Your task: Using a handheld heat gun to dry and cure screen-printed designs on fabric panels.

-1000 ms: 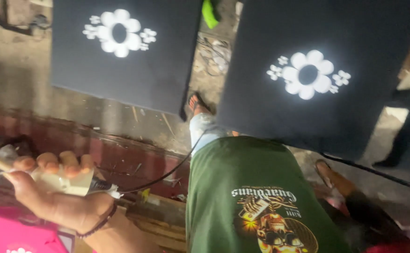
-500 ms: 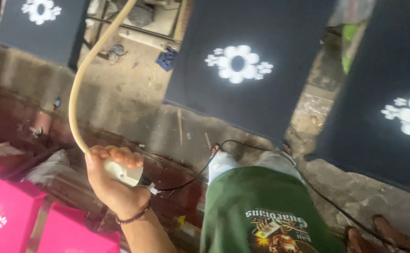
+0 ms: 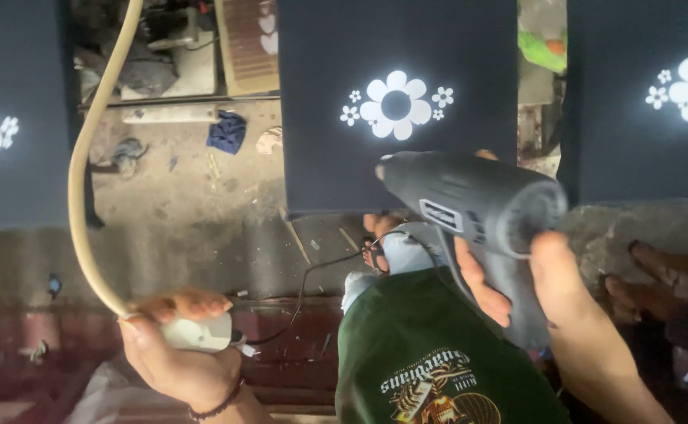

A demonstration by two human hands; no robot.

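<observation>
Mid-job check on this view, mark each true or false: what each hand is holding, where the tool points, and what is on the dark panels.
1. The right hand grips a grey glue gun. True.
2. The gun's nozzle points toward the right edge of the view. False: it points left and slightly up, in front of the middle dark panel.
3. The left hand holds a white object joined to a tan hose. True.
4. The dark panels carry red star shapes. False: they show white flower shapes.
5. The left hand is empty. False: its fingers wrap the white object.
</observation>
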